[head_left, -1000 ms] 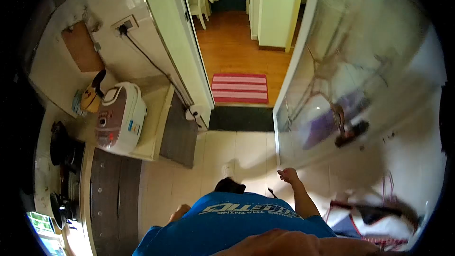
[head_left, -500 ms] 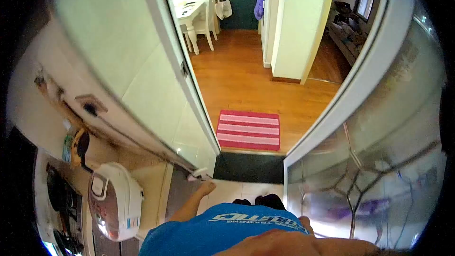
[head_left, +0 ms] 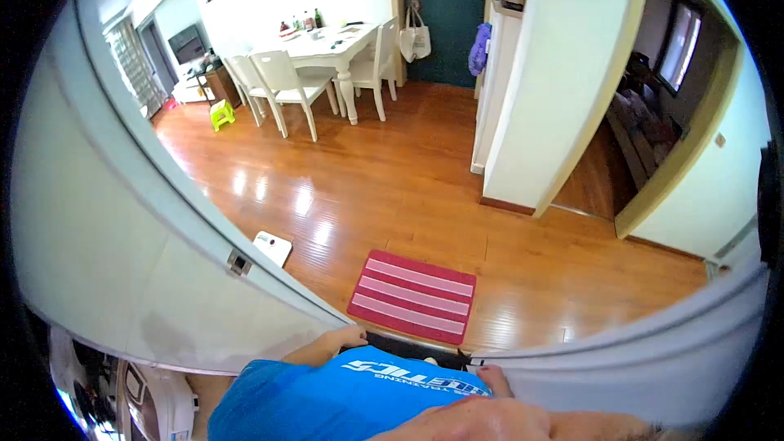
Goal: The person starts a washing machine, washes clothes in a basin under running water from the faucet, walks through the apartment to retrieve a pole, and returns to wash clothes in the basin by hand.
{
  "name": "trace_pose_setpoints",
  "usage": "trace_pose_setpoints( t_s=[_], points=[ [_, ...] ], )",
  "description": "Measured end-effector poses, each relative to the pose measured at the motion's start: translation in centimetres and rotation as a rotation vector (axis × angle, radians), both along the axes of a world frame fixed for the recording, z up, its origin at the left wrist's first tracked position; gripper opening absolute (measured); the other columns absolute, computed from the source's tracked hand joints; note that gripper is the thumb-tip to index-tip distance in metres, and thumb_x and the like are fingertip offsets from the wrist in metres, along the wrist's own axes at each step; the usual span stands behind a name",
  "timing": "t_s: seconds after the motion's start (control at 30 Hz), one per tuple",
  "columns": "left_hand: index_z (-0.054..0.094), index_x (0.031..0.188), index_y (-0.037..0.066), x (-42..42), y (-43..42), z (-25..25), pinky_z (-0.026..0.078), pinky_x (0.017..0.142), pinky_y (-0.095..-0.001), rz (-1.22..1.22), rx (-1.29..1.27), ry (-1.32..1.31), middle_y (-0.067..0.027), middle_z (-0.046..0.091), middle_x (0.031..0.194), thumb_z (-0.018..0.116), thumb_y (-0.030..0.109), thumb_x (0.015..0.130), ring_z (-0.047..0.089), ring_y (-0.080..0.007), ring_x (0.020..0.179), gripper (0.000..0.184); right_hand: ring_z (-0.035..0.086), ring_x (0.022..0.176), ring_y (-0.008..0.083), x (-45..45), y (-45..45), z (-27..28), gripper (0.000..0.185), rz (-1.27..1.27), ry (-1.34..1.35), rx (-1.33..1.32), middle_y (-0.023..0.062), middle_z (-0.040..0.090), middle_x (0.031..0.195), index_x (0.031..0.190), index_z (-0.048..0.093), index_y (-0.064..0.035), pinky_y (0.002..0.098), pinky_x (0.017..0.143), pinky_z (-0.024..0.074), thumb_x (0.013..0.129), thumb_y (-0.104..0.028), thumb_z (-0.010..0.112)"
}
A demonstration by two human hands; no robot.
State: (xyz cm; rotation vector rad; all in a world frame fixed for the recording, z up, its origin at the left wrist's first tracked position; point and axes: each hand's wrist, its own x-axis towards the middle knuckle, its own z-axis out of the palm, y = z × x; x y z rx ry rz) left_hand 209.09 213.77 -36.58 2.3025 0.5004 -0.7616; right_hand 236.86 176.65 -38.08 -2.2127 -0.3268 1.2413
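My left hand (head_left: 347, 336) is low in the view, just left of the blue shirt (head_left: 384, 392), beside the foot of the sliding door's frame. Its fingers look loosely curled, and nothing shows in them. My right hand (head_left: 492, 377) is at the right edge of the shirt, mostly foreshortened, near the white door panel (head_left: 604, 380); its fingers cannot be made out. Ahead of both hands lies a red and pink striped mat (head_left: 415, 296) on the wooden floor. The dark threshold (head_left: 408, 346) runs between the hands.
A white scale (head_left: 272, 248) lies on the floor beyond the left door panel (head_left: 163, 245). Further off stand a white dining table (head_left: 327, 49) with chairs and a green stool (head_left: 221, 114). A bag (head_left: 415, 41) hangs by the dark door. The rice cooker (head_left: 159, 400) is at the lower left.
The view has moved forward to the doorway, and the mat is nearer. More of the dining room shows. The rice cooker has dropped to the lower left corner.
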Motion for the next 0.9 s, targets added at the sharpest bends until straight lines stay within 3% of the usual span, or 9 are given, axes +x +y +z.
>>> trace_pose_setpoints(
  t_s=[0.1, 0.23, 0.3, 0.37, 0.4, 0.47, 0.53, 0.77, 0.9],
  points=[
    [0.065, 0.077, 0.006, 1.4, 2.2, 2.5, 0.046, 0.064, -0.0386, 0.425, 0.046, -0.191, -0.0132, 0.064, 0.076, 0.057, 0.035, 0.076, 0.060, -0.0253, 0.069, 0.030, 0.059, 0.056, 0.0156, 8.2, 8.4, -4.7, 0.019, 0.058, 0.093, -0.099, 0.0081, 0.060, 0.067, 0.083, 0.060, -0.0033, 0.0266, 0.041, 0.0457, 0.079, -0.021, 0.056],
    [0.066, 0.083, 0.008, 3.6, 9.8, -3.6, 0.047, 0.069, -0.0371, 0.362, -0.074, 0.142, -0.0137, 0.064, 0.081, 0.060, 0.039, 0.069, 0.061, -0.0264, 0.077, 0.034, 0.057, 0.055, 0.0163, 13.0, 22.3, 1.0, 0.019, -0.073, 0.012, 0.176, 0.0084, 0.059, 0.067, 0.082, 0.059, -0.0027, 0.0271, 0.044, 0.0466, 0.082, -0.020, 0.053],
    [0.065, 0.084, 0.009, 3.9, 13.5, -8.9, 0.047, 0.070, -0.0370, 0.446, -0.084, 0.078, -0.0139, 0.064, 0.082, 0.060, 0.040, 0.069, 0.061, -0.0268, 0.077, 0.035, 0.057, 0.055, 0.0163, 14.8, 26.9, 0.9, 0.017, -0.034, -0.008, 0.245, 0.0080, 0.059, 0.068, 0.082, 0.059, -0.0030, 0.0278, 0.046, 0.0474, 0.082, -0.019, 0.052],
    [0.065, 0.085, 0.009, 5.9, 17.7, -11.0, 0.048, 0.069, -0.0370, 0.376, 0.151, -0.052, -0.0144, 0.064, 0.083, 0.059, 0.040, 0.069, 0.061, -0.0283, 0.072, 0.036, 0.057, 0.055, 0.0154, 18.1, 31.0, 1.0, 0.017, 0.455, -0.177, 0.375, 0.0072, 0.059, 0.066, 0.082, 0.060, -0.0032, 0.0290, 0.049, 0.0471, 0.083, -0.019, 0.054],
    [0.065, 0.086, 0.009, 7.2, 20.3, -11.0, 0.048, 0.069, -0.0371, 0.342, 0.207, -0.058, -0.0142, 0.064, 0.083, 0.059, 0.040, 0.069, 0.061, -0.0285, 0.072, 0.036, 0.056, 0.054, 0.0153, 19.1, 32.1, 0.0, 0.018, 0.507, -0.340, 0.520, 0.0061, 0.061, 0.067, 0.077, 0.060, -0.0041, 0.0304, 0.049, 0.0459, 0.082, -0.020, 0.054],
    [0.065, 0.086, 0.009, 9.6, 25.7, -11.4, 0.048, 0.068, -0.0373, 0.286, 0.129, 0.044, -0.0139, 0.064, 0.083, 0.058, 0.039, 0.069, 0.060, -0.0290, 0.072, 0.035, 0.058, 0.057, 0.0170, 21.0, 34.0, 0.8, 0.017, 0.463, -0.193, 0.246, 0.0074, 0.061, 0.066, 0.076, 0.062, -0.0050, 0.0304, 0.054, 0.0468, 0.079, -0.020, 0.056],
    [0.065, 0.087, 0.009, 11.5, 30.8, -10.7, 0.048, 0.068, -0.0375, 0.283, 0.102, 0.062, -0.0136, 0.064, 0.082, 0.057, 0.038, 0.069, 0.060, -0.0294, 0.071, 0.035, 0.059, 0.060, 0.0190, 22.0, 36.1, 1.9, 0.016, 0.398, -0.046, -0.116, 0.0088, 0.061, 0.065, 0.075, 0.063, -0.0058, 0.0305, 0.059, 0.0477, 0.075, -0.021, 0.057],
    [0.063, 0.087, 0.003, 15.3, 45.6, 4.7, 0.048, 0.064, -0.0362, 0.969, -0.074, -0.349, -0.0137, 0.063, 0.080, 0.057, 0.036, 0.074, 0.060, -0.0282, 0.068, 0.035, 0.058, 0.057, 0.0206, 28.0, 52.1, 2.9, 0.017, 0.517, -0.214, -0.191, 0.0093, 0.060, 0.062, 0.071, 0.062, -0.0054, 0.0315, 0.055, 0.0465, 0.075, -0.021, 0.056],
    [0.061, 0.090, 0.001, 14.0, 53.8, 2.2, 0.048, 0.067, -0.0372, 1.179, -0.039, -0.495, -0.0152, 0.063, 0.085, 0.056, 0.033, 0.077, 0.061, -0.0293, 0.074, 0.035, 0.057, 0.056, 0.0215, 31.4, 63.1, 1.3, 0.018, 0.593, -0.265, -0.224, 0.0095, 0.059, 0.060, 0.069, 0.062, -0.0051, 0.0320, 0.053, 0.0458, 0.074, -0.021, 0.055]
  ],
)
